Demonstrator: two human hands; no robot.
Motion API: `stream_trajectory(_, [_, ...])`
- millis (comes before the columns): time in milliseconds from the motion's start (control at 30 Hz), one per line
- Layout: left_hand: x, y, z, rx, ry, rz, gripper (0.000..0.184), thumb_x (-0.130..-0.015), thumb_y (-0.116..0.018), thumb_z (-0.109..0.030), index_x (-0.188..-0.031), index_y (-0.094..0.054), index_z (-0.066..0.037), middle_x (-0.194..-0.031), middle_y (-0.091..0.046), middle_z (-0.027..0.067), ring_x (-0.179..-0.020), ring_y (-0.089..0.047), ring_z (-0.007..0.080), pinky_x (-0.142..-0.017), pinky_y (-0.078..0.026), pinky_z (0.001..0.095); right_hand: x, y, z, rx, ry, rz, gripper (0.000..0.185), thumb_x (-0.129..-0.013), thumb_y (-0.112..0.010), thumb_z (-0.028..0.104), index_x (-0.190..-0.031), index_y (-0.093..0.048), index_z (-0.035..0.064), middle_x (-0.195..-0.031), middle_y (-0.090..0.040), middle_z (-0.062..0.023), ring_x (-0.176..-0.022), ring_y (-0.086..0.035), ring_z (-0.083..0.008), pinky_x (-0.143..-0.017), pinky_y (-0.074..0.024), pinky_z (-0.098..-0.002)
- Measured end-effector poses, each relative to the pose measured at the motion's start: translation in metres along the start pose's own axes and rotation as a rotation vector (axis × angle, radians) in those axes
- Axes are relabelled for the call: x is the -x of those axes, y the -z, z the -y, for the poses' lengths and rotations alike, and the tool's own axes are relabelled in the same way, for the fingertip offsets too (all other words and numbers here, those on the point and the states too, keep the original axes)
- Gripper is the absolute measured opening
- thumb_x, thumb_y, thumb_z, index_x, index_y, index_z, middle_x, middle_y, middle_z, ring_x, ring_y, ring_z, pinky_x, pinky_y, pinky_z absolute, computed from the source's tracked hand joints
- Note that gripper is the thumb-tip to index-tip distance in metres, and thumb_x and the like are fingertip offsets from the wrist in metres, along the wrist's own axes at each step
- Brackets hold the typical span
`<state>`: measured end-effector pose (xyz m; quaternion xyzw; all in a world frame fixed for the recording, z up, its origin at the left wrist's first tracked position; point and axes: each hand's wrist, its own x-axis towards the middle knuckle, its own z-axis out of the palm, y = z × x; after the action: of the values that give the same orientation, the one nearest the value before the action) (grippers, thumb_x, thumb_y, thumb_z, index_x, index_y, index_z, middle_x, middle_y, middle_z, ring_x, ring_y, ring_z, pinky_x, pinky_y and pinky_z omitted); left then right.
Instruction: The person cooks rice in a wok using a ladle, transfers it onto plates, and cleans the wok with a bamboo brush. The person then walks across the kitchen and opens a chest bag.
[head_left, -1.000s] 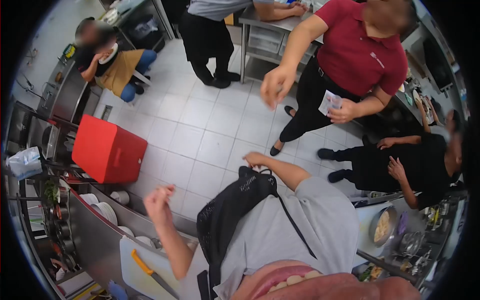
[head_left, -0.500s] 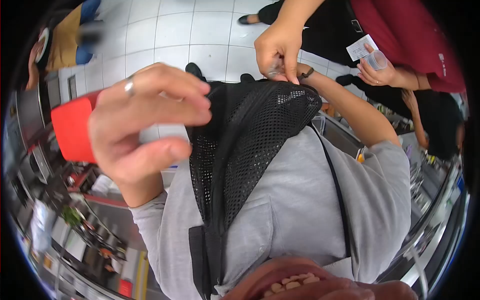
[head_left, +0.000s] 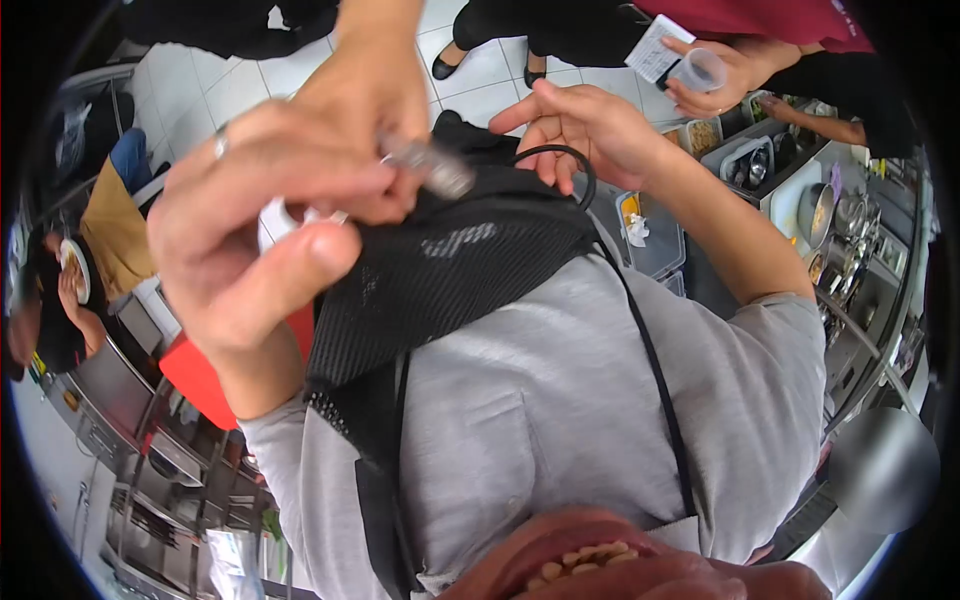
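Observation:
My left hand is raised close to the camera, a ring on one finger. Its fingers are curled, with a gap to the thumb. My right hand lies palm up with fingers spread, beside a black cord loop. A black mesh item with straps hangs at my chest; its exact kind is unclear. From the top, another person's hand reaches in behind my left fingers, at a small blurred silvery object. Whether my left hand touches that hand cannot be told.
At the upper right, a person in dark red holds a clear plastic cup and a printed paper. Food containers and pans line the right side. A red box and metal shelving are at the left.
My right hand, earlier mostly hidden by the other person's hand, now shows open. That person's hand has shifted left, towards my left hand. The mesh item has been lifted and folded flatter.

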<state>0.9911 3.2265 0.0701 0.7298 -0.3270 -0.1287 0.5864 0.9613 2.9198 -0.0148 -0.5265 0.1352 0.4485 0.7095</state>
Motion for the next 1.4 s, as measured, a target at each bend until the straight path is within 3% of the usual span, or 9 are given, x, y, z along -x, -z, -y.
stream_trajectory(100, [-0.025, 0.018, 0.005, -0.166, -0.201, 0.12, 0.047, -0.079, -0.072, -0.041, -0.092, -0.072, 0.004, -0.081, -0.064, 0.0146, -0.07, -0.058, 0.0205, -0.062, -0.043, 0.0299, -0.004, 0.005, 0.013, 0.186, 0.083, -0.05, 0.053, -0.101, -0.045, 0.043, -0.119, -0.061, -0.0043, -0.083, -0.067, -0.0114, -0.066, -0.065, -0.014, -0.054, -0.0528, -0.0238])
stream_trajectory(367, [-0.085, 0.033, 0.006, -0.509, -0.193, 0.546, 0.054, -0.073, -0.073, -0.033, -0.111, -0.066, 0.005, -0.096, -0.065, 0.0152, -0.08, -0.059, 0.0308, -0.075, -0.047, 0.0387, -0.027, -0.003, 0.025, 0.221, 0.053, -0.164, 0.029, -0.094, -0.058, 0.025, -0.111, -0.066, 0.0026, -0.078, -0.066, -0.0023, -0.07, -0.061, -0.0056, -0.06, -0.0466, -0.0198])
stream_trajectory(567, [-0.088, 0.063, 0.03, -0.303, -0.147, 0.687, 0.027, -0.069, -0.077, -0.015, -0.091, -0.067, -0.002, -0.086, -0.06, 0.0105, -0.077, -0.057, 0.0275, -0.068, -0.045, 0.0359, -0.034, -0.031, 0.009, -0.406, 0.149, -0.11, 0.031, -0.089, -0.056, 0.009, -0.12, -0.058, 0.0019, -0.087, -0.069, -0.0073, -0.074, -0.064, -0.0099, -0.057, -0.0535, -0.0216])
stream_trajectory(700, [-0.086, 0.092, 0.035, -0.111, -0.137, 0.831, 0.021, -0.071, -0.077, -0.019, -0.081, -0.068, -0.004, -0.081, -0.059, 0.0077, -0.073, -0.055, 0.0236, -0.066, -0.043, 0.034, -0.052, -0.065, -0.02, -0.126, 0.166, -0.279, 0.033, -0.086, -0.058, -0.007, -0.117, -0.059, 0.0017, -0.103, -0.066, -0.0056, -0.089, -0.063, -0.0068, -0.073, -0.0501, -0.0162])
stream_trajectory(800, [-0.083, 0.107, 0.038, -0.08, -0.159, 0.921, 0.019, -0.074, -0.075, -0.022, -0.078, -0.067, -0.005, -0.075, -0.059, 0.0062, -0.069, -0.054, 0.0218, -0.069, -0.042, 0.0386, -0.064, -0.078, -0.026, -0.215, 0.245, -0.226, 0.036, -0.085, -0.073, 0.017, -0.115, -0.062, 0.0018, -0.096, -0.068, -0.0034, -0.082, -0.063, -0.0082, -0.065, -0.0506, -0.021])
stream_trajectory(967, [-0.092, 0.147, 0.05, 0.122, -0.139, 1.104, 0.028, -0.081, -0.071, -0.028, -0.081, -0.07, 0.0, -0.07, -0.064, 0.0087, -0.058, -0.058, 0.0215, -0.062, -0.044, 0.0343, -0.077, -0.108, 0.013, -0.375, 0.442, -0.124, 0.021, -0.087, -0.064, 0.008, -0.106, -0.067, -0.0002, -0.089, -0.067, -0.0041, -0.074, -0.062, -0.01, -0.061, -0.0504, -0.0224])
stream_trajectory(1067, [-0.089, 0.131, 0.05, -0.027, 0.021, 0.799, 0.022, -0.082, -0.068, -0.02, -0.083, -0.071, 0.001, -0.076, -0.067, 0.0123, -0.063, -0.061, 0.0224, -0.057, -0.044, 0.0321, -0.094, -0.117, 0.022, -0.157, 0.503, -0.104, 0.027, -0.086, -0.072, 0.016, -0.108, -0.064, 0.0031, -0.097, -0.068, -0.004, -0.075, -0.062, -0.0063, -0.057, -0.0492, -0.0197])
stream_trajectory(1133, [-0.101, 0.129, 0.073, 0.133, 0.026, 1.065, 0.027, -0.084, -0.064, -0.017, -0.099, -0.072, 0.003, -0.093, -0.069, 0.0166, -0.076, -0.065, 0.024, -0.071, -0.048, 0.0313, -0.093, -0.122, 0.028, -0.14, 0.459, -0.171, 0.038, -0.084, -0.075, 0.018, -0.116, -0.06, 0.0032, -0.097, -0.068, -0.0052, -0.075, -0.062, -0.0067, -0.057, -0.0488, -0.0197])
stream_trajectory(1400, [-0.079, 0.11, 0.096, 0.202, 0.099, 1.0, 0.063, -0.076, -0.071, -0.038, -0.124, -0.062, 0.002, -0.125, -0.057, 0.0174, -0.12, -0.051, 0.0301, -0.105, -0.035, 0.0407, -0.068, -0.107, 0.021, -0.018, 0.294, -0.264, 0.071, -0.073, -0.083, 0.023, -0.133, -0.049, 0.0042, -0.099, -0.066, -0.0089, -0.085, -0.062, -0.0106, -0.075, -0.0476, -0.0217])
